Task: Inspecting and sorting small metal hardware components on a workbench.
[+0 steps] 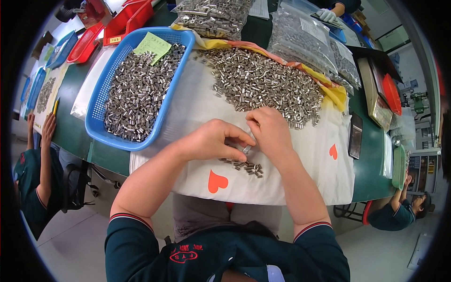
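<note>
White cloth (326, 181): spread on the green surface (371, 183), printed with orange-red hearts, both hands above it.
Left hand (218, 139): thumb and index fingers narrow about a small shiny piece (246, 149), holding it at the centre.
Right hand (271, 131): curled just beside the left, fingers bent inward; whether they grip anything, I cannot tell.
Small metal pile (253, 169): little cylinders loose on the cloth, six o'clock from the hands.
Large metal pile (268, 77): similar cylinders, between twelve and one o'clock, bordered on its far side by a yellow-and-red cloth edge (334, 94).
Blue basket (94, 124): ten o'clock, filled with metal cylinders, a yellow-green note (154, 48) on top.
Plastic bags: one at eleven o'clock (211, 19), another at one (300, 40), both filled.
Dark flat device (355, 136): three o'clock, beside the cloth.
</note>
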